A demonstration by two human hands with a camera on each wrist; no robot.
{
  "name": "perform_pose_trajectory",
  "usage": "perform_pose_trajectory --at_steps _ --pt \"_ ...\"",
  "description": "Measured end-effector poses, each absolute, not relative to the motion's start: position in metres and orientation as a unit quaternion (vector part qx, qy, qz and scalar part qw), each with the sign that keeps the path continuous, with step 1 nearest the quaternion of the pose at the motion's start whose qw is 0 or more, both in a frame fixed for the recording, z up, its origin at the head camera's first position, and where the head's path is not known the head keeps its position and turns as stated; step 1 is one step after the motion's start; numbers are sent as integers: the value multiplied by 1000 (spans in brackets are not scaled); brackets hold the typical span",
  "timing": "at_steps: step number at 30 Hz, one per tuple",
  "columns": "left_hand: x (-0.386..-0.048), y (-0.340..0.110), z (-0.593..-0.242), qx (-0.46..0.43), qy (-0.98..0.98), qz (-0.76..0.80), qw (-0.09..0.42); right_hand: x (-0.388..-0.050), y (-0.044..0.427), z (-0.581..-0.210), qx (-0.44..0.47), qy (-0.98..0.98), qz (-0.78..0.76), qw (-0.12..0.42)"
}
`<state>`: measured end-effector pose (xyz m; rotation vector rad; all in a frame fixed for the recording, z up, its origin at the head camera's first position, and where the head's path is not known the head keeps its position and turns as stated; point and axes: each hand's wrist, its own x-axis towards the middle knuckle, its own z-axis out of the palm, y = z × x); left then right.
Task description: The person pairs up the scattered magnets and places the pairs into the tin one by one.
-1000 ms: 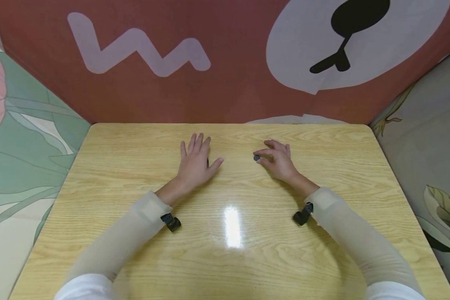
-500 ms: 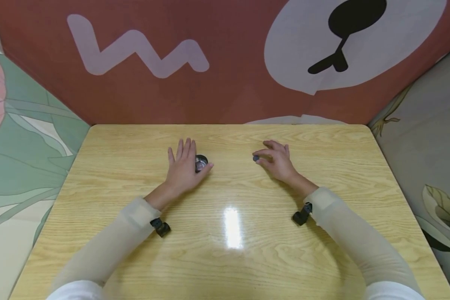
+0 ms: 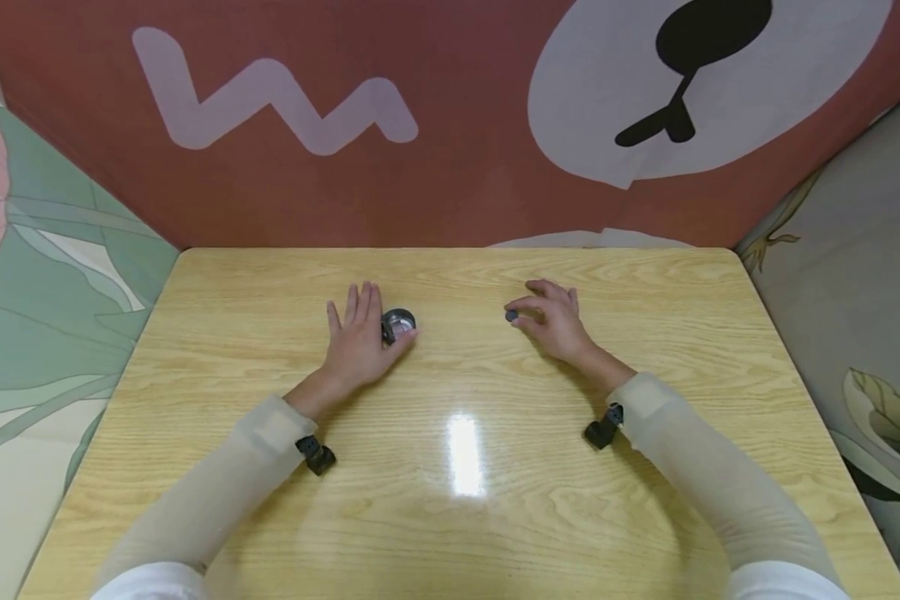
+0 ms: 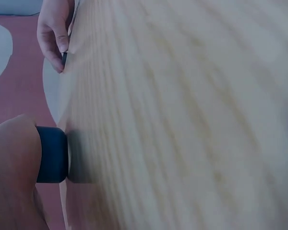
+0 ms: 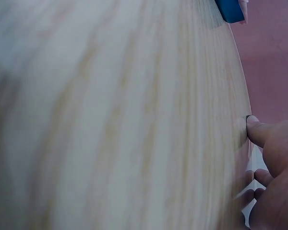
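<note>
A round, dark-rimmed case with a glossy, greyish top (image 3: 399, 322) lies on the table. My left hand (image 3: 354, 350) is flat beside it, fingers straight and pointing away, thumb reaching along the case's near side. From the left wrist, the case shows as a low blue-black block (image 4: 53, 154), partly hidden behind the hand. Over to the right, thumb and forefinger of my right hand (image 3: 558, 329) pinch a small dark round piece (image 3: 512, 316) at the table's surface; its kind cannot be made out. The other right fingers are loosely bent.
The wood-grain table (image 3: 450, 533) reaches back to a red-brown printed wall (image 3: 450, 192). Patterned side panels stand left and right of it. A bright light reflection (image 3: 466, 454) lies mid-table. Small black cameras sit on both wrists.
My left hand has slid left and slightly nearer, uncovering the round case that was hidden beneath it. The right hand stays in place, still pinching the small dark piece.
</note>
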<state>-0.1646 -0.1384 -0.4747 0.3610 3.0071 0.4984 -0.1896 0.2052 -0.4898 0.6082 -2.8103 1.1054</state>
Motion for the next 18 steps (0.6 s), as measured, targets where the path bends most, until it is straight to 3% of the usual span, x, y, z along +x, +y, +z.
perform_pose_trajectory --at_steps 18 --pt "-166 -139 -479 126 975 178 52 -189 204 -488 184 -914 360 19"
